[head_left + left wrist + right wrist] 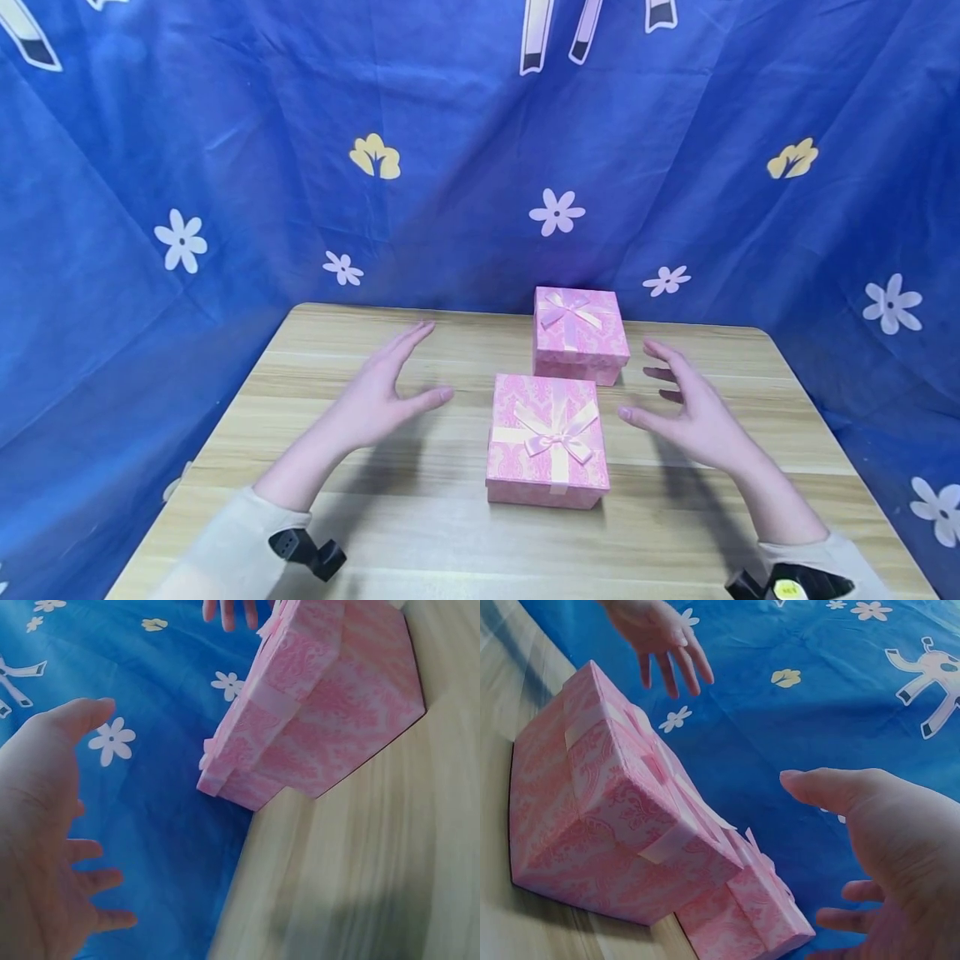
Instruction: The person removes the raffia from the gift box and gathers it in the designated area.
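Note:
Two pink patterned gift boxes with pale ribbon bows are on the wooden table, lids on. The nearer gift box sits at the middle; the farther gift box stands behind it, slightly to the right, by the backdrop. My left hand hovers over the table left of the nearer box, thumb spread from the extended fingers, holding nothing. On the other side, my right hand is held in the air right of both boxes, fingers loosely bent and empty. Both wrist views show a gap between hand and boxes.
The light wood table has rounded back corners. A blue cloth backdrop with white flowers and yellow shapes hangs behind it and along both sides. Small black devices are strapped at both cuffs.

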